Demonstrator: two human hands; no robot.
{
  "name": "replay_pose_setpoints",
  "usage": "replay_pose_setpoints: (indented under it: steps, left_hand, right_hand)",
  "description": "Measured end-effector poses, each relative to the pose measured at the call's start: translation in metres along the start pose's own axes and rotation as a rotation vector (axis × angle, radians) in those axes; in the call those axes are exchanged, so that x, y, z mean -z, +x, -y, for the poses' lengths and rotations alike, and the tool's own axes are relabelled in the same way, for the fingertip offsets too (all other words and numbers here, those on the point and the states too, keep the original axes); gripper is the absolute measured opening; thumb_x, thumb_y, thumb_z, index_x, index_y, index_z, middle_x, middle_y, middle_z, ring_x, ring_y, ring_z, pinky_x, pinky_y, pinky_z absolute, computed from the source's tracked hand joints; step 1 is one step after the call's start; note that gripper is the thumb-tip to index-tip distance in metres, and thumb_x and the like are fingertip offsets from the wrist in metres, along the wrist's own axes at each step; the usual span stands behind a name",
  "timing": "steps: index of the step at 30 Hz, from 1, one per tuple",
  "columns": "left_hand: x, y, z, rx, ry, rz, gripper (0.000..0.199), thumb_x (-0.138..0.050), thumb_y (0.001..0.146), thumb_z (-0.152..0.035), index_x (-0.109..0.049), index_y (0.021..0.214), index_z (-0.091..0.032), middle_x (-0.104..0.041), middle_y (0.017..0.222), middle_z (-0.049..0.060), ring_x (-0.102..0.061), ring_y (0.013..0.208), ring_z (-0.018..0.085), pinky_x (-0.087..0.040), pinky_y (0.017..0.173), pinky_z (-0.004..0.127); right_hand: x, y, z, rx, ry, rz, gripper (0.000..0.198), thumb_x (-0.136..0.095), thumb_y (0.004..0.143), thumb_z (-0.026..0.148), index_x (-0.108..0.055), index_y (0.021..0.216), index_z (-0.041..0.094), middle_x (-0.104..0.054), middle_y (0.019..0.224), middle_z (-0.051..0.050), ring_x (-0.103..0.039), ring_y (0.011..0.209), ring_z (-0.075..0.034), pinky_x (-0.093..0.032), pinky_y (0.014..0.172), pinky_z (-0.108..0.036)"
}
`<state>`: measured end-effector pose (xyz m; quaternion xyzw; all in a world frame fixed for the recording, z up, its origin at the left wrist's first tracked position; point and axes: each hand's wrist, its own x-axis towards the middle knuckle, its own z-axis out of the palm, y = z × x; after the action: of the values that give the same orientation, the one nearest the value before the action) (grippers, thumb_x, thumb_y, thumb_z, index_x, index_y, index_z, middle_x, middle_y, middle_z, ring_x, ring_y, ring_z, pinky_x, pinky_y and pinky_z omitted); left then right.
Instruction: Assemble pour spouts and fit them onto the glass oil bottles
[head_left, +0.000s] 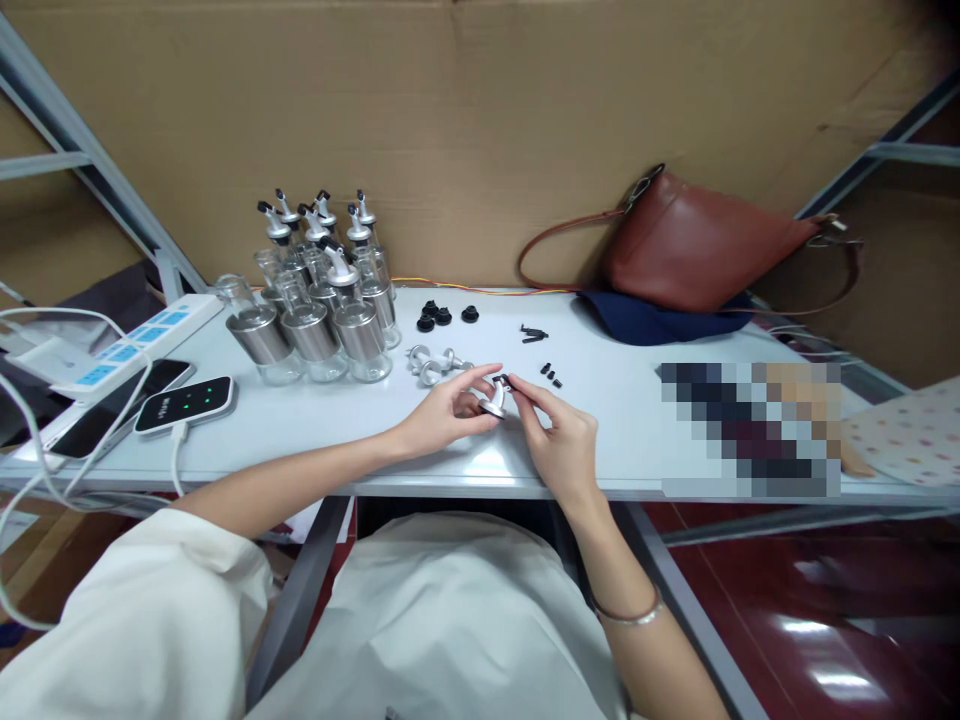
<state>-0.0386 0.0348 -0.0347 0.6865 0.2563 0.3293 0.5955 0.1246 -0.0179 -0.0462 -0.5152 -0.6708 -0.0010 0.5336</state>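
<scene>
My left hand (439,415) grips a silver pour spout (494,402) with a dark base ring, held tilted just above the table. At the spout's tip, the thumb and forefinger of my right hand (561,440) pinch a small black cap (503,380). Beyond my left hand lie several loose silver spouts (431,366). Black stoppers (442,316) are grouped farther back. Thin black strips (534,333) and tiny black pieces (551,374) rest beyond my right hand.
Several glass bottles with steel sleeves (307,330) stand at the back left, some topped with spouts. A power strip (142,340), a phone (120,405) and a small device (186,404) with cables lie left. A brown bag (697,240) sits on a navy cloth item (637,320) at right.
</scene>
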Motion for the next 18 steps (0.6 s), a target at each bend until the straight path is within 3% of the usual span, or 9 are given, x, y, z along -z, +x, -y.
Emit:
replay_pose_setpoints:
  steps: [7,12,18]
  left_hand:
    - [-0.0011,0.0000,0.0006,0.012,-0.022,0.028,0.077,-0.070,0.070,-0.016,-0.035,0.138,-0.026,-0.050,0.096,0.001,-0.057,0.073,0.008,-0.046,0.073,0.024]
    - [-0.0011,0.0004,0.0021,-0.009,-0.027,-0.007,0.063,-0.070,0.070,-0.018,-0.048,0.129,-0.023,-0.051,0.094,0.001,-0.058,0.077,0.010,-0.047,0.080,0.027]
    - [-0.0014,-0.0011,0.0004,-0.036,-0.032,-0.029,0.060,-0.070,0.070,-0.016,-0.050,0.127,-0.022,-0.052,0.092,0.000,-0.059,0.079,0.010,-0.049,0.083,0.028]
  right_hand:
    - [-0.0019,-0.0008,-0.0029,0.041,-0.025,-0.046,0.021,-0.056,0.087,0.017,-0.070,0.102,0.018,-0.075,0.094,-0.006,-0.073,0.079,-0.020,-0.059,0.074,-0.028]
    - [-0.0024,-0.0010,-0.0046,0.174,-0.048,-0.035,0.022,-0.054,0.087,0.014,-0.069,0.102,0.019,-0.074,0.097,-0.007,-0.072,0.083,-0.020,-0.060,0.074,-0.028]
    - [-0.0007,0.0013,-0.0015,0.176,-0.024,-0.023,0.021,-0.054,0.088,0.014,-0.068,0.103,0.020,-0.073,0.096,-0.007,-0.070,0.085,-0.019,-0.058,0.077,-0.031]
